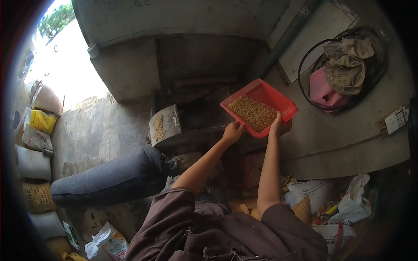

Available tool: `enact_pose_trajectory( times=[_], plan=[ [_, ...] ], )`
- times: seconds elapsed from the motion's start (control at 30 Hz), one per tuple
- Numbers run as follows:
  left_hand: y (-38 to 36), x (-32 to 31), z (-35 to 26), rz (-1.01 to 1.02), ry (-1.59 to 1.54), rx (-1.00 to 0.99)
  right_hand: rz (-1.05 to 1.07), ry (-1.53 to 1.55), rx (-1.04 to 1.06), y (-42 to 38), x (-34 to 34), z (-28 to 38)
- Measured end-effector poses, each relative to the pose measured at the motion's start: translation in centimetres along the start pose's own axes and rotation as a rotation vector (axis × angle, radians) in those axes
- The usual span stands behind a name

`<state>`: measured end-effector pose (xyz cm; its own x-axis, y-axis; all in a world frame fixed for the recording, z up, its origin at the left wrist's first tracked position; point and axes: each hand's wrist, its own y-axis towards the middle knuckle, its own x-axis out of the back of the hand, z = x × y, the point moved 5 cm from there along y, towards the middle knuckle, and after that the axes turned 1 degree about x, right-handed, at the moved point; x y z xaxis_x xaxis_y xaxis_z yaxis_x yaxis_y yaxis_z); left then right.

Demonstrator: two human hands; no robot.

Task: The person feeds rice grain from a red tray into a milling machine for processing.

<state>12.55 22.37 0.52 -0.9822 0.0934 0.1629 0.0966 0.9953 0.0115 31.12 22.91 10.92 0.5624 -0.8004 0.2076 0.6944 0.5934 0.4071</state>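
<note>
A red plastic tray (285, 103) with sloping sides is held out in front of me, tilted. Tan grain (252, 112) covers much of its bottom. My left hand (234, 132) grips the near left edge, fingers closed and mostly hidden under the rim. At the near right corner, my right hand (279, 125) is wrapped around the tray with the thumb on the inside. Left of the tray is a pale curved panel (169, 130) with a patch of similar tan grain on it.
Filled sacks (34, 162) line the left wall. A dark padded roll (106, 178) lies across the floor. Cloths and a pink bag hang inside a wire hoop (300, 82) on the right wall, above a switch board (396, 119). Plastic bags (352, 202) crowd the lower right.
</note>
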Motion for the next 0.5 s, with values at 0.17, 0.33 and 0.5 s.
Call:
enact_pose_trajectory(
  times=[0.17,0.33,0.5],
  plan=[
    [-0.2,0.2,0.0,-0.028,0.008,-0.019,-0.026,-0.045,0.057,0.2,-0.3,-0.1],
    [0.0,0.3,0.2,-0.004,-0.017,-0.009,-0.061,-0.028,0.094,0.1,-0.4,0.0],
    [-0.1,0.3,0.2,0.005,-0.074,0.027,-0.079,-0.031,0.113,0.4,-0.8,-1.1]
  ],
)
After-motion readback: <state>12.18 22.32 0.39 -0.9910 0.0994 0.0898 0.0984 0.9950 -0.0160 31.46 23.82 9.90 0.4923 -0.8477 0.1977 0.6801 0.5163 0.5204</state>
